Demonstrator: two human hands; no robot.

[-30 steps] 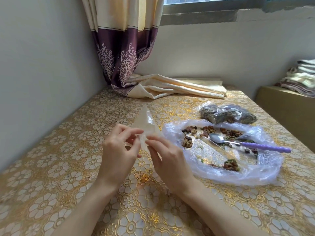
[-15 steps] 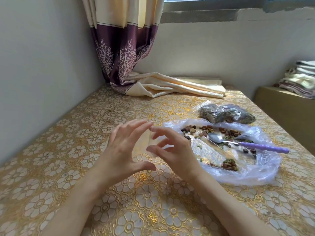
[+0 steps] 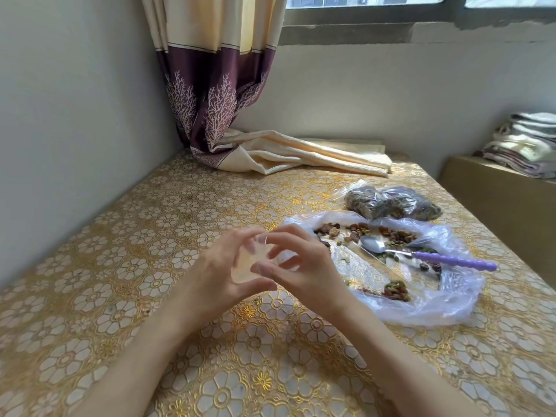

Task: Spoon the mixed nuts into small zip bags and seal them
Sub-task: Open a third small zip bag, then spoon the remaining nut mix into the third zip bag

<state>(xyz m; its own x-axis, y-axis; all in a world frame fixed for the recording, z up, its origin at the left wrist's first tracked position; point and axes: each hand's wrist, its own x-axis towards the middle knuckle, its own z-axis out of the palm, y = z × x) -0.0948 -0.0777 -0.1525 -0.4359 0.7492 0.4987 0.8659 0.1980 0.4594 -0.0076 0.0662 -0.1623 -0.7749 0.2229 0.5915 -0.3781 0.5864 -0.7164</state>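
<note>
Both hands pinch a small clear zip bag (image 3: 255,260) above the counter (image 3: 120,266): left hand (image 3: 222,272) and right hand (image 3: 304,266) each grip it with curled fingers, apparently at its mouth. Mixed nuts (image 3: 394,236) lie scattered on an open plastic sheet (image 3: 451,302) just right, with a purple-handled spoon (image 3: 421,254) on them; filled bags (image 3: 391,203) sit behind.

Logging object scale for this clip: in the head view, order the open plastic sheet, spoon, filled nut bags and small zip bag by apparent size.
1. open plastic sheet
2. spoon and filled nut bags: similar span, unranked
3. small zip bag, partly hidden by the hands
</note>
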